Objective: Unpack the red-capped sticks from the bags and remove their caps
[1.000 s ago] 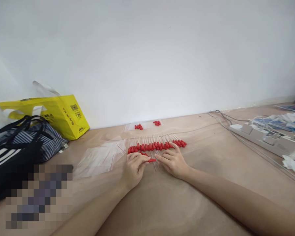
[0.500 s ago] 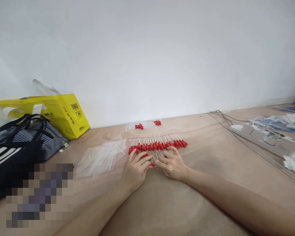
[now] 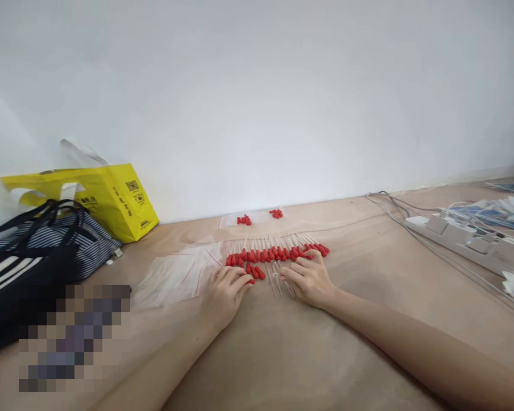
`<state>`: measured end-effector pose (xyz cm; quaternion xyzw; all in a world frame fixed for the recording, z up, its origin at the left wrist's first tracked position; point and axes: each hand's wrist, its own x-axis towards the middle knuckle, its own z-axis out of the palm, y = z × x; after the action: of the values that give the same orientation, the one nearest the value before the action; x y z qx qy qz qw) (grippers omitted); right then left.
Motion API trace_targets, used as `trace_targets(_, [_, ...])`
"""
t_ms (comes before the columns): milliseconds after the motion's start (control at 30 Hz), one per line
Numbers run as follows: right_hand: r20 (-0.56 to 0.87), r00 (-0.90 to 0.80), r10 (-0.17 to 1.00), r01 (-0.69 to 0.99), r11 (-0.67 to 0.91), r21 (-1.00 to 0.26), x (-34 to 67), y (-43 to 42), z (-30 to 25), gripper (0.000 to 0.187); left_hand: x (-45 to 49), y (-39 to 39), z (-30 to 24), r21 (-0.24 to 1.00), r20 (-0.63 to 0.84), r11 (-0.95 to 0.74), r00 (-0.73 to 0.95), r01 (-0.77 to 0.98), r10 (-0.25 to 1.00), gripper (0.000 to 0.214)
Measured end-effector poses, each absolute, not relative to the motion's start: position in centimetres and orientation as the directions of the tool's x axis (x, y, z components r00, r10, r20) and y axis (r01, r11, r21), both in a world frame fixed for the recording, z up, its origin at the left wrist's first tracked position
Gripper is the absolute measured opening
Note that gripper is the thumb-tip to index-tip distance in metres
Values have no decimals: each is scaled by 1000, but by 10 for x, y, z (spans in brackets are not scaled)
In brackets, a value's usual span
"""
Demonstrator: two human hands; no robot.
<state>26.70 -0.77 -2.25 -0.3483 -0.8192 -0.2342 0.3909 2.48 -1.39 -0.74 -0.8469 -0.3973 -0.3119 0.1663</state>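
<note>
A row of small clear tubes with red caps (image 3: pixel 278 253) lies on the tan surface (image 3: pixel 282 354) in front of me. Several more red-capped tubes (image 3: pixel 256 272) lie loose just below the row, between my hands. My left hand (image 3: pixel 226 290) rests flat on the surface, its fingertips touching one loose red cap. My right hand (image 3: pixel 310 279) lies flat with fingers stretched out, beside several bare clear tubes (image 3: pixel 280 283) and just under the row's right end. Neither hand grips anything.
A pile of clear zip bags (image 3: pixel 175 275) lies left of my left hand. Two small bags with red pieces (image 3: pixel 259 217) sit by the wall. A yellow bag (image 3: pixel 120 200) and striped black bag (image 3: pixel 38 251) stand left. A power strip (image 3: pixel 466 242), cables (image 3: pixel 394 208) and papers (image 3: pixel 497 208) lie right.
One second ago both hands pinched a red-capped tube between them. They have since let it go and spread apart; the loose red-capped tubes now lie uncovered between them.
</note>
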Motion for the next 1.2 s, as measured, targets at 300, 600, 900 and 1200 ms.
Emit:
trace_targets(300, [578,-419,700,805,581,-120,274,-1,-39,38,17,-1,-16,366,559,-397,142,842,817,29])
trace_targets(600, [557,-411,722,651,660,-375,263,-5,-37,22,23,-1,-12,687,363,-242,-35,685,931,32])
trace_targets(900, [469,-450,760,693,628,-353,266,-14,-24,29,35,28,16,156,467,-211,116,965,877,26])
trace_targets(1200, [463,-382,800,760,557,-335,267,-15,-19,28,55,58,23,93,353,-41,6,995,936,31])
